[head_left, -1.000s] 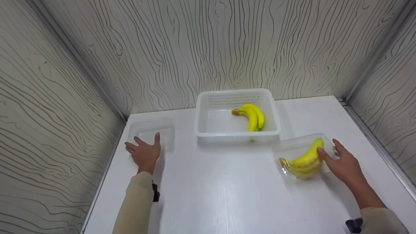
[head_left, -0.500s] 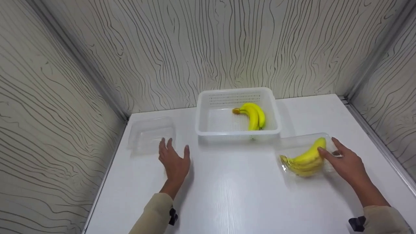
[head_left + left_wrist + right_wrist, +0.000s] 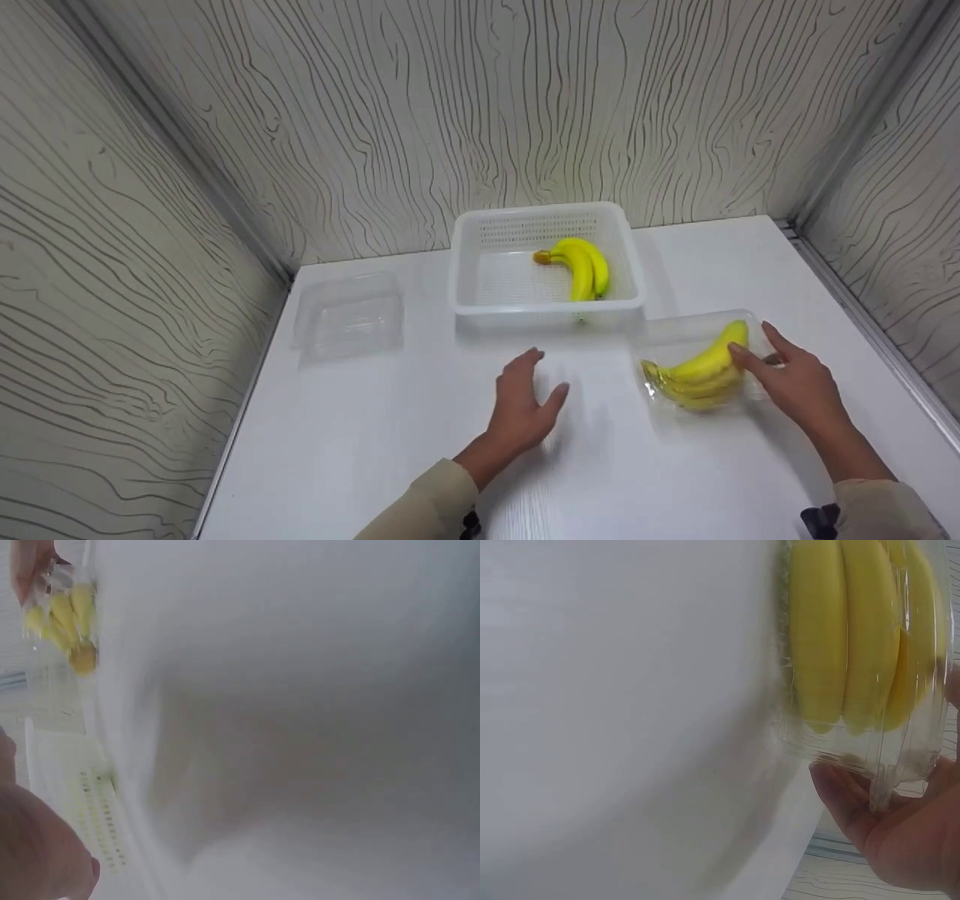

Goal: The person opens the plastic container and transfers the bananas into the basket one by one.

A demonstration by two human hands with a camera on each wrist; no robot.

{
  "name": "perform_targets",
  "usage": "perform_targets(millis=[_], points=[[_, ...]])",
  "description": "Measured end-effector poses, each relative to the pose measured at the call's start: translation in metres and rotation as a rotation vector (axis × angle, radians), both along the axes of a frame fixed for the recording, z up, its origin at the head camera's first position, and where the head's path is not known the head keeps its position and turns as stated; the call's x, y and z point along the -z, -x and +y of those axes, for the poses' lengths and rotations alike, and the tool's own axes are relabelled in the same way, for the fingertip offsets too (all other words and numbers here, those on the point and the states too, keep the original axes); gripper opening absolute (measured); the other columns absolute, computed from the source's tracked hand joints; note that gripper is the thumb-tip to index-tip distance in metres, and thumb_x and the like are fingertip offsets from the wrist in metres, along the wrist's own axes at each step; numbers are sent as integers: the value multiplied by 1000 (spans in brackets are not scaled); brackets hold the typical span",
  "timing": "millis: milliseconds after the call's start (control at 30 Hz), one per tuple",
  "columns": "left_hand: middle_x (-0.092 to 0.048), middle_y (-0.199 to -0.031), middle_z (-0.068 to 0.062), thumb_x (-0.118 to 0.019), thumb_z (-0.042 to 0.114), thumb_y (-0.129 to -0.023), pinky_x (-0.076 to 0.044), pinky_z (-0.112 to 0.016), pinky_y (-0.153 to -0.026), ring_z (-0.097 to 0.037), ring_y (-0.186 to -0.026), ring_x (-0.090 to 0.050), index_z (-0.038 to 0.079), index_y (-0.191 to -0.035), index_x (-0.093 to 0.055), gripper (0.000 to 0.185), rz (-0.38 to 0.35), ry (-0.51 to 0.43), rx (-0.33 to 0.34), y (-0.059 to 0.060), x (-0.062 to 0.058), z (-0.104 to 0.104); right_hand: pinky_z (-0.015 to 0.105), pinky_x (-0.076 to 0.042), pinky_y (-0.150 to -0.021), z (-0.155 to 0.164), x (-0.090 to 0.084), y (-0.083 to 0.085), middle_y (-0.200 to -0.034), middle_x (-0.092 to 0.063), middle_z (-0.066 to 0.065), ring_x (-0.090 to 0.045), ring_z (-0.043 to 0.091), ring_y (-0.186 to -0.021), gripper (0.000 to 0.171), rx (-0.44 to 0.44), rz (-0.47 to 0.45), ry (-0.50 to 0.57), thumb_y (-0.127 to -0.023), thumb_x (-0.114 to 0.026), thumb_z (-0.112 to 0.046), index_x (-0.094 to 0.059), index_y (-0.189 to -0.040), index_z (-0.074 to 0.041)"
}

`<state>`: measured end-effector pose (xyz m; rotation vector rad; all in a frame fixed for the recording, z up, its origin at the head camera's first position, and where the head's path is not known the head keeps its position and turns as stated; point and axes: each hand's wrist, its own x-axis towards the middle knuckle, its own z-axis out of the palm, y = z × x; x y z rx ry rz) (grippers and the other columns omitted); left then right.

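A clear plastic clamshell box (image 3: 679,341) with a bunch of yellow bananas (image 3: 701,370) inside lies on the white table at the right. My right hand (image 3: 787,375) grips its right end, thumb on top and fingers round the side; the right wrist view shows the bananas (image 3: 847,637) through the clear box (image 3: 870,742) against my palm. My left hand (image 3: 525,401) hovers open over the middle of the table, left of the box, holding nothing. A white perforated basket (image 3: 472,262) at the back holds another banana bunch (image 3: 581,266).
An empty clear plastic box (image 3: 349,319) sits at the back left near the wall. Wood-grain walls close in the table on the left, back and right. Bare white tabletop (image 3: 420,450) lies in front of the basket.
My left hand has left the empty clear box and swept right across the table toward the banana box. The right hand has stayed on the box.
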<state>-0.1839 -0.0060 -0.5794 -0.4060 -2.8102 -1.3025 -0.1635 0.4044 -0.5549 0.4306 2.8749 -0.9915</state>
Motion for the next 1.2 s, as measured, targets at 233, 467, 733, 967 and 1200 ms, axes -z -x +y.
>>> perform_targets(millis=[233,467,733,967,1200], points=[[-31,-177,2,-60,64,-100,-27,-55,-134,-24,-165,-28,24,-168,-32,84,-49,128,218,-3,-25,48,35,-52,-72,-12,1,-15,-143,-56,42,-60,56,-121,102,72,-2,19,-101,-48,-75,-15,-170,-7],[-12,-183,0,-62,78,-92,-26,-46,-136,-24,-171,-13,23,-173,-16,108,115,389,402,2,-36,85,28,-44,-69,-27,2,-26,-140,-59,40,-62,54,-120,103,97,3,21,-100,-50,-76,-20,-170,-5],[-4,-183,-6,-46,100,-80,-19,-44,-138,-25,-172,-3,30,-173,-5,123,266,747,470,-4,-32,117,31,-50,-69,-40,8,-35,-142,-60,39,-70,44,-110,107,160,-33,67,-97,-51,-79,-25,-169,-3],[-11,-182,-6,-46,96,-84,-36,-46,-131,-29,-170,-13,37,-172,-13,111,305,839,456,-7,-26,123,28,-49,-65,-51,14,-46,-132,-68,34,-71,35,-103,110,225,-16,117,-94,-56,-81,-28,-169,-6],[-26,-177,-5,-44,98,-83,-37,-46,-130,-26,-168,-20,38,-166,-26,105,326,789,455,-4,-19,126,41,-59,-78,-51,20,-53,-149,-53,35,-58,50,-131,111,240,-61,179,-95,-52,-82,-17,-172,-11]])
